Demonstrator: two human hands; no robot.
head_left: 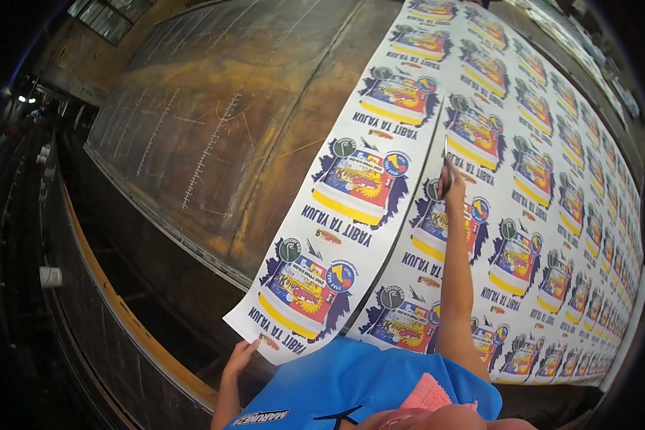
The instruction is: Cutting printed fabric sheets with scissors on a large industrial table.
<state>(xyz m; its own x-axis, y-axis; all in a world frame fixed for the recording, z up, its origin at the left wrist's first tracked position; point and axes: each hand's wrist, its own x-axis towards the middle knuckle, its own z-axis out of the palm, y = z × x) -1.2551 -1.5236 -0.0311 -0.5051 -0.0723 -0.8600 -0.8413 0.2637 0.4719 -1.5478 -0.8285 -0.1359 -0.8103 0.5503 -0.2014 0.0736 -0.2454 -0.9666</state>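
Observation:
A large white printed sheet [512, 228] with repeating colourful designs lies across the right of the table. Along its left side a long strip [315, 228] of the same print is separated by a dark gap that narrows toward the far end. My left hand [242, 356] pinches the near left corner of this strip, by the table's near edge. My right hand [453, 193] is closed around the handles of a pair of scissors [447, 152], blades pointing away from me. The scissors are over the large sheet, just right of the gap; whether they touch it I cannot tell.
The brown, worn metal tabletop [193, 115] with scratched tick marks stretches left of the strip. A wooden-edged rail [115, 301] curves along the near left, with a small white box [50, 277] beside it. Clutter lines the far right edge.

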